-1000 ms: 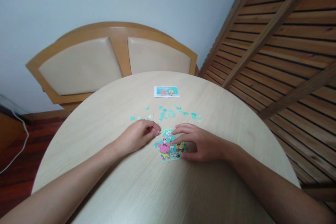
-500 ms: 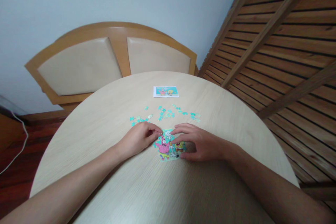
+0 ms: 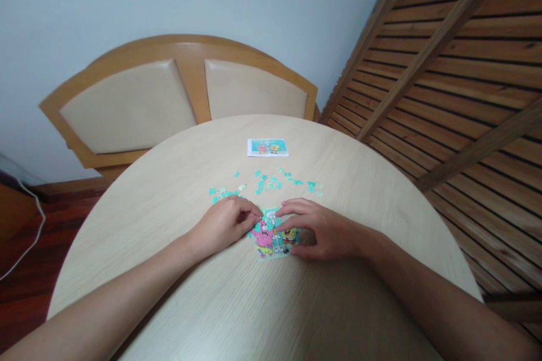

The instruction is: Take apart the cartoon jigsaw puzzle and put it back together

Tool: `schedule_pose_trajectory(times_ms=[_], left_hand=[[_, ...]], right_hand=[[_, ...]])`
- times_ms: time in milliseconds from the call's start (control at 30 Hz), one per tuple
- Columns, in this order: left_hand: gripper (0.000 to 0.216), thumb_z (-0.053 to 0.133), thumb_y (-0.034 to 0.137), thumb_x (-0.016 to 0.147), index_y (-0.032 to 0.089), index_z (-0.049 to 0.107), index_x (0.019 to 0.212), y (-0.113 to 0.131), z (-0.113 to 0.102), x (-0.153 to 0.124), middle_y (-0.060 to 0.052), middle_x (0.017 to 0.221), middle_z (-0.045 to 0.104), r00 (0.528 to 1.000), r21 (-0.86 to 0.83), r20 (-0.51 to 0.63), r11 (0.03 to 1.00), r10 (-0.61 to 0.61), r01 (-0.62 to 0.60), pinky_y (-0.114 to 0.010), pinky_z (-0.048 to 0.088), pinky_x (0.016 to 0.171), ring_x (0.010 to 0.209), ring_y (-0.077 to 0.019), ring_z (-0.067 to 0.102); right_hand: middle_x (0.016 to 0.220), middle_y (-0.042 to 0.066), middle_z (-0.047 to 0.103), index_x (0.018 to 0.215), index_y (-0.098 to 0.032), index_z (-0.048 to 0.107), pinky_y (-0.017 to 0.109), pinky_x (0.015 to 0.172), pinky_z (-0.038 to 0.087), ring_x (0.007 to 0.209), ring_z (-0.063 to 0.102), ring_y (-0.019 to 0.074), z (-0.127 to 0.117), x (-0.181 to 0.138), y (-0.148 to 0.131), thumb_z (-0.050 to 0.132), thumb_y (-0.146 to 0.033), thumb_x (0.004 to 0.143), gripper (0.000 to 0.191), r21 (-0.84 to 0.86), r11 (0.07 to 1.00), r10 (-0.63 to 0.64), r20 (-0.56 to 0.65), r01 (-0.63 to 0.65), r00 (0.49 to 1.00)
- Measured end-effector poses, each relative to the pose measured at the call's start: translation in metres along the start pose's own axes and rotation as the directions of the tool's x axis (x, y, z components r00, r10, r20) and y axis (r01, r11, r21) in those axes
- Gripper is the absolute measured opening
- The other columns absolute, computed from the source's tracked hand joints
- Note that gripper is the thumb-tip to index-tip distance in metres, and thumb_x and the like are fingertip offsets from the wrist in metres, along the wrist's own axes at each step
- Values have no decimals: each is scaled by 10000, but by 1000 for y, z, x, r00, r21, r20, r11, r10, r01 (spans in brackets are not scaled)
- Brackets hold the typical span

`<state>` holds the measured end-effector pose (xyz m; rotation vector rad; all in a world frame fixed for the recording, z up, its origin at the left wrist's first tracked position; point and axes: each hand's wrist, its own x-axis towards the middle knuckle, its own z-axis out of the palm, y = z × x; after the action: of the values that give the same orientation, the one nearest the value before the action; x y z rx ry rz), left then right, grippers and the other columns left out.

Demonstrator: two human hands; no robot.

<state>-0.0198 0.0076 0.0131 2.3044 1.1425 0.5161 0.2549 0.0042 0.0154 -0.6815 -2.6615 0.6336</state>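
A partly built cartoon jigsaw (image 3: 271, 237) lies on the round pale wooden table (image 3: 178, 192). My left hand (image 3: 224, 224) rests just left of the jigsaw, its fingertips pinched together at the jigsaw's upper left edge, seemingly on a small puzzle piece. My right hand (image 3: 322, 230) lies on the jigsaw's right side, fingers spread and pressing down on it. Several loose teal puzzle pieces (image 3: 271, 183) are scattered just beyond both hands.
A small reference picture card (image 3: 267, 147) lies farther back on the table. Two padded wooden chair backs (image 3: 178, 96) stand behind the table against a pale wall. A slatted wooden panel (image 3: 457, 67) fills the right side. A white cable (image 3: 25, 248) runs over the floor at left.
My left hand has slid slightly right, its pinched fingertips now against the jigsaw's upper left edge. My right hand has stayed in place.
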Motion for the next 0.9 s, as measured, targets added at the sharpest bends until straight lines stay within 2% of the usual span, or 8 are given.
schedule_pose_trajectory(times_ms=[233, 433, 567, 700, 800, 900], left_hand=[[160, 583, 190, 930, 217, 738, 902, -2, 3, 1, -37, 939, 737, 997, 51, -5, 996, 73, -73, -325, 490, 860, 890, -200, 652], [83, 655, 217, 914, 212, 723, 960, -2, 5, 1, -44, 967, 726, 998, 91, -42, 995, 36, -32, -363, 495, 876, 949, -225, 644], [156, 601, 293, 966, 221, 723, 1032, -12, -11, 2, -54, 1046, 732, 991, 108, -136, 994, 0, 15, -378, 500, 908, 1002, -228, 651], [241, 540, 329, 976, 193, 731, 1033, -37, -33, 4, -84, 1017, 734, 959, 183, -264, 971, -103, 155, -384, 512, 857, 937, -240, 662], [294, 546, 374, 957, 167, 734, 1046, -50, -40, 6, -107, 1031, 727, 953, 228, -270, 952, -138, 202, -385, 519, 842, 936, -255, 662], [328, 549, 403, 942, 171, 735, 1080, -57, -42, 5, -110, 1070, 732, 963, 265, -230, 944, -138, 198, -388, 520, 867, 981, -269, 664]], right_hand=[[1346, 131, 647, 1263, -234, 706, 513, 1129, 402, 1300, 551, 299, 0, -1, 0, 771, -330, 827, 451, 10, 1000, -10, -15, 10, 1000], [1342, 131, 645, 1266, -240, 704, 505, 1125, 408, 1291, 555, 296, 0, 0, 0, 781, -316, 823, 457, 15, 1000, -6, -9, 7, 1000], [1347, 128, 645, 1266, -241, 703, 505, 1130, 405, 1309, 545, 296, 0, 0, 0, 778, -329, 828, 453, 12, 1000, -9, -11, 9, 1000], [1341, 134, 650, 1245, -224, 713, 487, 1127, 415, 1304, 553, 292, 0, -1, 1, 772, -333, 833, 430, 15, 1000, -22, -18, 22, 1000], [1336, 137, 651, 1245, -220, 715, 485, 1129, 415, 1296, 559, 292, 0, -1, 1, 770, -335, 837, 428, 10, 1000, -26, -24, 26, 999], [1337, 134, 652, 1250, -224, 713, 485, 1130, 415, 1295, 560, 292, 0, -1, 0, 770, -337, 839, 430, 11, 1000, -25, -25, 25, 999]])
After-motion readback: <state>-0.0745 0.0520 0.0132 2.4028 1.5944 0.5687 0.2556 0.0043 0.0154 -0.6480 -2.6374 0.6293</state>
